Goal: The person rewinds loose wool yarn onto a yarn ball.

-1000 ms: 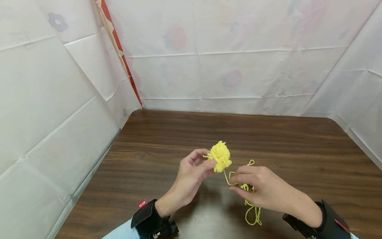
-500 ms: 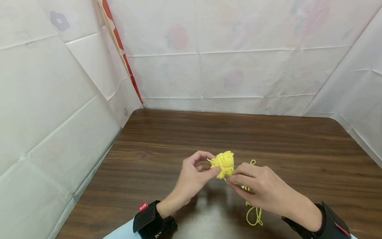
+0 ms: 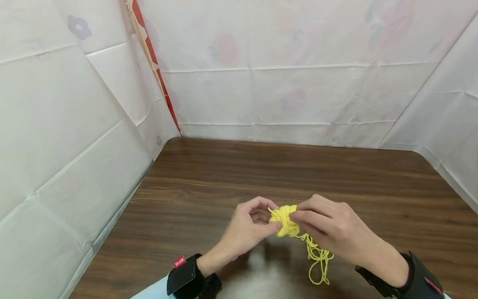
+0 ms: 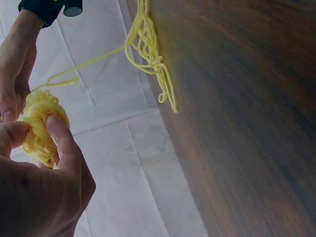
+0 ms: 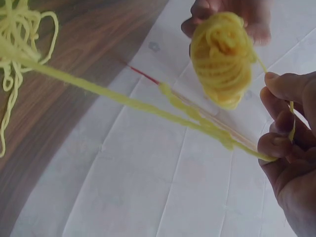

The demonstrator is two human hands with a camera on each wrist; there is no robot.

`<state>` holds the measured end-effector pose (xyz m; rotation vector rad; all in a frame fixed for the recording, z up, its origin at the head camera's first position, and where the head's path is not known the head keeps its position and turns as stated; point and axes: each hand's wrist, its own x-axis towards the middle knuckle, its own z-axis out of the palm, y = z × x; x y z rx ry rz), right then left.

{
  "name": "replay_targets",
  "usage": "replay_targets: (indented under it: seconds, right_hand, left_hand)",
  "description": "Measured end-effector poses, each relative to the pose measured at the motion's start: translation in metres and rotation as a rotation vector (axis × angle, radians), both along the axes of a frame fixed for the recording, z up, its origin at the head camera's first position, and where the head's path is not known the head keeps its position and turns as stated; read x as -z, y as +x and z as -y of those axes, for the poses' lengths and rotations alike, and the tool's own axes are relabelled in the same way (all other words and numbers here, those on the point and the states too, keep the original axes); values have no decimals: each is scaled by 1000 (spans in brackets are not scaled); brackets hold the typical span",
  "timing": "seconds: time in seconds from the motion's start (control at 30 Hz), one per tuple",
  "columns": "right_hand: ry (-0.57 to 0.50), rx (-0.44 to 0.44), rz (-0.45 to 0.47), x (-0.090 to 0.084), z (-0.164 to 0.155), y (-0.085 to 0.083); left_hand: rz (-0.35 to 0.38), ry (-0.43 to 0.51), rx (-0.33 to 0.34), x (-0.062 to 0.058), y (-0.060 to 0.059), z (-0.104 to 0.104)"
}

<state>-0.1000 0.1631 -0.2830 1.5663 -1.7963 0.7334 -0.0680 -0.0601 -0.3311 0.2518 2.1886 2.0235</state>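
In front of me lies a dark brown wooden table [image 3: 231,174] with a streaked grain and rounded far corners. White creased sheeting [image 3: 284,74] hangs as a backdrop along its far edge and both sides, printed with faint pale flowers; one greyish flower [image 3: 78,27] shows on the panel to my left. A red and cream strip [image 3: 157,74] runs slantwise down the seam where the left panel meets the back one, ending near the table's far left corner.
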Motion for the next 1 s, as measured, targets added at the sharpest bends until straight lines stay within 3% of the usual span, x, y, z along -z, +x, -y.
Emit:
replay_targets:
  seconds: [0.27,0.57,1.0]
  right_hand:
    - [-57,48,2,-4,-5,-6]
    - [-98,73,68,-5,-11,-14]
    - [-159,178,68,-6,-23,-31]
  left_hand:
    - [-35,-52,48,1,2,-4]
    - [-8,-32,129,0,4,-5]
    - [23,37,221,1,8,-6]
